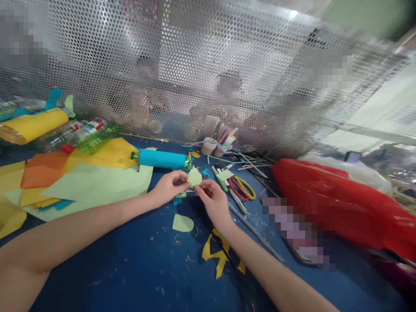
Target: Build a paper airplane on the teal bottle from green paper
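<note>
My left hand [169,187] and my right hand [212,201] meet above the blue table [136,268]. Together they pinch a small rounded piece of light green paper [195,177] between their fingertips. Another light green cut-out [182,223] lies flat on the table just below my hands. A bottle wrapped in turquoise paper [161,159] lies on its side right behind my left hand. Scissors with red and yellow handles [241,187] rest to the right of my right hand.
Sheets of light green [97,184], yellow [112,152] and orange paper [43,170] cover the left. Plastic bottles [94,138] and a yellow-wrapped bottle [32,125] lie far left. A red plastic bag [338,203] fills the right. Cups of sticks [216,145] stand by the perforated metal screen [195,65].
</note>
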Available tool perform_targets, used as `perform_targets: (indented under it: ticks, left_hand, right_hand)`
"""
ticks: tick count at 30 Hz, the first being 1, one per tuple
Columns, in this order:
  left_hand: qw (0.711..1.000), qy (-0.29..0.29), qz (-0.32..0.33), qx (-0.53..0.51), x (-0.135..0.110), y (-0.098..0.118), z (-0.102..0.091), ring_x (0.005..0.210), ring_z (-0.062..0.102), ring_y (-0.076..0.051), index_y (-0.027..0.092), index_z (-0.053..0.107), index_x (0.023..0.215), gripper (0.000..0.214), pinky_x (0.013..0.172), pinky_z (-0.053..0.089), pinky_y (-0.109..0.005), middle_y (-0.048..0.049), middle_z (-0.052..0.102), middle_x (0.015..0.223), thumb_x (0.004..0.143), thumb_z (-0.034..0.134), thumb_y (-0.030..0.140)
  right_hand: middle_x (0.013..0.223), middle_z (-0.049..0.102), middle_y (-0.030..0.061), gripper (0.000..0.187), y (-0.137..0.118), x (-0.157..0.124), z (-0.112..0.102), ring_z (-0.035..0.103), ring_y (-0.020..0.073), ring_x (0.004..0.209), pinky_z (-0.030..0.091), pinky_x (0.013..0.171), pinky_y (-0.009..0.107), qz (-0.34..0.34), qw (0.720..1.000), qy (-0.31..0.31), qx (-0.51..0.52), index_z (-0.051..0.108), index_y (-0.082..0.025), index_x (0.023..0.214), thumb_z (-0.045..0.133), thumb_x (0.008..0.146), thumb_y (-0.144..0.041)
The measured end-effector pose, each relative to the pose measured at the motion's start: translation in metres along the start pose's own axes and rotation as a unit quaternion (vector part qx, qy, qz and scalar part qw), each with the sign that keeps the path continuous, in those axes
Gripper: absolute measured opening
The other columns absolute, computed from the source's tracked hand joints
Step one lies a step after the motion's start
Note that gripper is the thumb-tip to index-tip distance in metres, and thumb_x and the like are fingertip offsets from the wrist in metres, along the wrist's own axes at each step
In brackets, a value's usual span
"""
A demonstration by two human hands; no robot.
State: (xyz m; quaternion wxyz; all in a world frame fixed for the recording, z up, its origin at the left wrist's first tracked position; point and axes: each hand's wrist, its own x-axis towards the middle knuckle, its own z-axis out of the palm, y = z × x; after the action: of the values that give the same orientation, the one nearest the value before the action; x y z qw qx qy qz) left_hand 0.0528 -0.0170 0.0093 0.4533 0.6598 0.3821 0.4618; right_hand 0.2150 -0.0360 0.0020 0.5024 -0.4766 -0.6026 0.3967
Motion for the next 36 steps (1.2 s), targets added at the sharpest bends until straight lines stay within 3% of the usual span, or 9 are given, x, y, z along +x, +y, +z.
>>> perform_targets:
  ticks: [11, 19, 26, 36]
  left_hand:
    - [0.997, -0.023, -0.006, -0.069, 0.0011, -0.0057, 0.0003, 0.072, 0.059, -0.012, 0.016, 0.055, 0.080, 0.015, 0.076, 0.048, -0.029, 0.0007, 0.059, 0.076, 0.073, 0.063, 0.026]
    - [0.998, -0.022, -0.005, -0.056, 0.0006, -0.0061, 0.0001, 0.071, 0.058, -0.011, 0.015, 0.056, 0.081, 0.016, 0.075, 0.048, -0.029, 0.0003, 0.059, 0.076, 0.072, 0.065, 0.025]
    - [0.998, -0.019, 0.010, -0.062, -0.0012, -0.0060, 0.0002, 0.069, 0.057, -0.011, 0.014, 0.060, 0.080, 0.018, 0.068, 0.047, -0.026, -0.0002, 0.060, 0.075, 0.073, 0.066, 0.029]
    - [0.994, -0.003, 0.000, -0.109, -0.0013, -0.0033, -0.0002, 0.073, 0.064, -0.015, 0.014, 0.066, 0.082, 0.020, 0.072, 0.050, -0.029, -0.0036, 0.069, 0.078, 0.070, 0.069, 0.030]
  right_hand:
    - [0.076, 0.059, 0.0011, 0.018, -0.0003, -0.0003, -0.0023, 0.058, 0.0162, 0.072, 0.047, 0.069, 0.029, -0.025, 1.000, -0.011, -0.003, 0.054, -0.021, 0.083, 0.063, 0.077, -0.035]
    - [0.078, 0.061, 0.0007, 0.017, 0.0023, 0.0022, -0.0040, 0.056, 0.0149, 0.071, 0.046, 0.069, 0.028, -0.045, 0.999, -0.028, -0.006, 0.057, -0.020, 0.087, 0.064, 0.076, -0.032]
    - [0.073, 0.059, -0.0005, 0.013, 0.0017, 0.0040, -0.0049, 0.054, 0.0138, 0.067, 0.044, 0.063, 0.025, -0.070, 0.997, -0.028, -0.008, 0.062, -0.020, 0.079, 0.065, 0.074, -0.032]
    - [0.069, 0.060, -0.0016, 0.016, 0.0034, 0.0076, -0.0056, 0.055, 0.0128, 0.064, 0.044, 0.065, 0.026, -0.019, 0.997, -0.032, 0.065, 0.063, -0.021, 0.079, 0.070, 0.071, -0.032]
